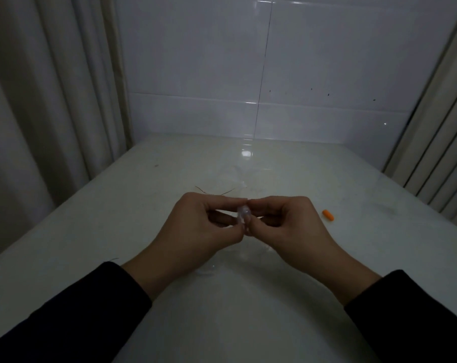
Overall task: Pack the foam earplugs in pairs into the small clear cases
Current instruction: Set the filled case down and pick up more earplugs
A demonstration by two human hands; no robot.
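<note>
A small clear case [243,215] is held above the white table [91,231], between both hands. My left hand [196,229] pinches it from the left with thumb and fingertips. My right hand [287,226] pinches it from the right. Whether anything lies inside the case cannot be told in the dim light. One orange foam earplug [328,215] lies on the table to the right of my right hand. Another clear case [241,184] lies faintly visible on the table beyond the hands.
A thin brownish strand [214,191] lies on the table just behind my hands. A tiled wall [248,74] closes the far end, curtains [38,100] hang on the left and a ribbed panel [437,153] stands at the right. Faint clear plastic [209,268] lies below my left wrist.
</note>
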